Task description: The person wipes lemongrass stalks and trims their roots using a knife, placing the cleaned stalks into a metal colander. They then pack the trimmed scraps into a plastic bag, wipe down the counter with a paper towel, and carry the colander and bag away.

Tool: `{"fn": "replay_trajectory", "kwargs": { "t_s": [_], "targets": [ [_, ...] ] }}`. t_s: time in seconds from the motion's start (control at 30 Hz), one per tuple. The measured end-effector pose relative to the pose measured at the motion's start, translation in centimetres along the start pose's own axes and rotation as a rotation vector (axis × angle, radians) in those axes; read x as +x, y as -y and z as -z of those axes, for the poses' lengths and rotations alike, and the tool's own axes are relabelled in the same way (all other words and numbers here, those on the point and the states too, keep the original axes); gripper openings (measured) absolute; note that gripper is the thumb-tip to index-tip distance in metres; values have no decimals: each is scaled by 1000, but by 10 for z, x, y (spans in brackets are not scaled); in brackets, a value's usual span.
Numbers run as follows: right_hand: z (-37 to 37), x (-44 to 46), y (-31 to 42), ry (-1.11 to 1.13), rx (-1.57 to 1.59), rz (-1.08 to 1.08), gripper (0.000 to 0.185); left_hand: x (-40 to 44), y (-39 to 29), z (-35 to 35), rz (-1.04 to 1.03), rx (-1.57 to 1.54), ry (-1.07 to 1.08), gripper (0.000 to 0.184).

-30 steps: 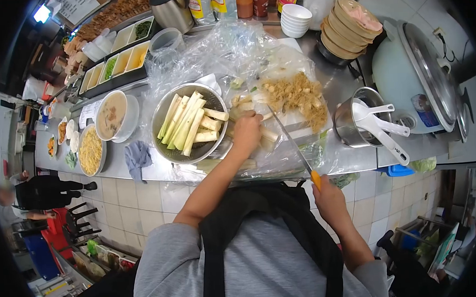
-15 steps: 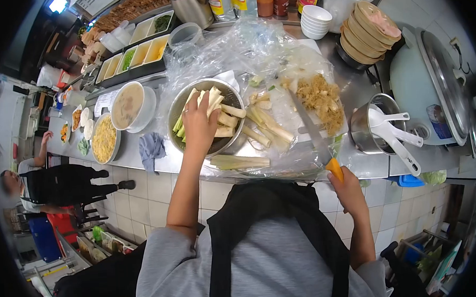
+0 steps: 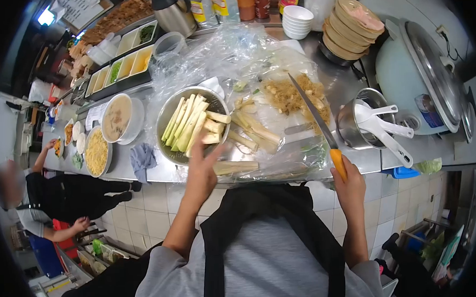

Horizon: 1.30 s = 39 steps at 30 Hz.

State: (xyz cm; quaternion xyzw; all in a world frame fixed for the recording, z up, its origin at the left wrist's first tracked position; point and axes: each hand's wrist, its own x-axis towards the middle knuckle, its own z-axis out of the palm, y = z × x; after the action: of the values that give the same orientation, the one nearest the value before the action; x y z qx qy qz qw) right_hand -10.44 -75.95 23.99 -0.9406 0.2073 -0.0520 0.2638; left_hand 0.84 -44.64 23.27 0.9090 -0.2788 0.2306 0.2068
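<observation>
My left hand (image 3: 200, 169), fingers spread and slightly blurred, is at the near edge of a metal colander (image 3: 162, 132) and holds nothing. Pale green-and-white stalks (image 3: 189, 120), leek-like, lie in that colander. My right hand (image 3: 349, 184) grips the orange handle of a long knife (image 3: 318, 117), its blade pointing up and away over the counter. Loose stalks (image 3: 259, 127) rest on clear plastic sheeting (image 3: 217, 55) right of the colander, and another stalk piece (image 3: 236, 167) lies by the front edge. Stringy, yellowish-brown root trimmings (image 3: 294, 96) are heaped near the blade.
Right of me stand a metal pot (image 3: 349, 122) with white ladles and a large lidded cooker (image 3: 406, 80). On the left are a soup tub (image 3: 119, 120), a bowl of yellow shreds (image 3: 97, 156) and a blue-grey cloth (image 3: 142, 160). A co-worker (image 3: 62, 187) stands farther left.
My left hand has drawn back from the stalks in the colander towards me, its fingers opening. The right hand still holds the knife, now slightly more upright. The view has shifted a little.
</observation>
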Motion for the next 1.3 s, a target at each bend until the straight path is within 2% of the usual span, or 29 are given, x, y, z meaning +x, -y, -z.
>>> {"fn": "replay_trajectory", "kwargs": {
  "t_s": [0.07, 0.1, 0.13, 0.2, 0.23, 0.3, 0.37, 0.43, 0.47, 0.53, 0.63, 0.77, 0.87, 0.93, 0.97, 1.03, 1.07, 1.13, 1.2, 1.23, 1.27, 1.3],
  "targets": [
    [-2, -2, 5, 46, -47, -53, 38, -9, 22, 7, 151, -59, -119, 32],
    [-6, -1, 2, 26, -50, -18, 39, -19, 24, 9, 770, -707, -49, 20],
    [-10, 0, 0, 5, -55, 14, 39, -22, 31, 12, 775, -697, -64, 20],
    [-23, 0, 0, -51, -2, 68, 40, -19, 44, 14, 597, -360, 157, 20],
    [-26, -1, 1, -108, 45, 110, 40, -5, 44, 8, 602, -359, 153, 20],
    [-26, 1, 11, -77, 21, 112, 40, 47, 45, -16, 233, -170, -140, 20],
    [-28, 1, 18, -56, -4, 116, 41, 90, 69, -47, 118, 27, -26, 21],
    [-35, 0, 18, -43, -53, 116, 40, 134, 85, -84, 404, 376, 543, 22],
    [-37, 0, 18, -55, -56, 125, 40, 144, 93, -98, 404, 373, 528, 22],
    [-37, -4, 16, -30, -76, 101, 40, 156, 102, -124, 551, 536, 698, 23],
    [-34, -9, 13, -49, -76, 97, 41, 165, 109, -143, 448, 688, 589, 24],
    [-30, -14, 10, -31, -66, 14, 41, 161, 121, -142, 427, 592, 565, 26],
    [-29, -16, 4, -63, -60, 44, 41, 163, 129, -140, 393, 504, 660, 26],
    [-29, -17, 0, -95, -58, 79, 41, 168, 124, -128, 431, 191, 457, 27],
    [-29, -18, -4, -117, -57, 94, 41, 170, 124, -121, 425, 193, 460, 27],
    [-29, -20, -4, -137, -51, 97, 41, 176, 109, -86, 268, -38, 206, 29],
    [-26, -20, -2, -108, -38, 50, 42, 178, 93, -64, 258, -38, 218, 29],
    [-29, -23, 0, -83, -28, -15, 43, 171, 45, -35, 382, -226, 101, 30],
    [-41, -23, 2, -149, -113, 10, 44, 144, -3, -45, 465, -575, 255, 37],
    [-45, -23, 4, -153, -114, 5, 44, 111, -22, -89, 147, -444, -103, 37],
    [-50, -24, 7, -154, -126, -2, 45, 95, -45, -96, 337, -702, 257, 35],
    [-54, -24, 10, -156, -138, -8, 46, 81, -65, -111, 335, -1142, 342, 29]
  ]
}}
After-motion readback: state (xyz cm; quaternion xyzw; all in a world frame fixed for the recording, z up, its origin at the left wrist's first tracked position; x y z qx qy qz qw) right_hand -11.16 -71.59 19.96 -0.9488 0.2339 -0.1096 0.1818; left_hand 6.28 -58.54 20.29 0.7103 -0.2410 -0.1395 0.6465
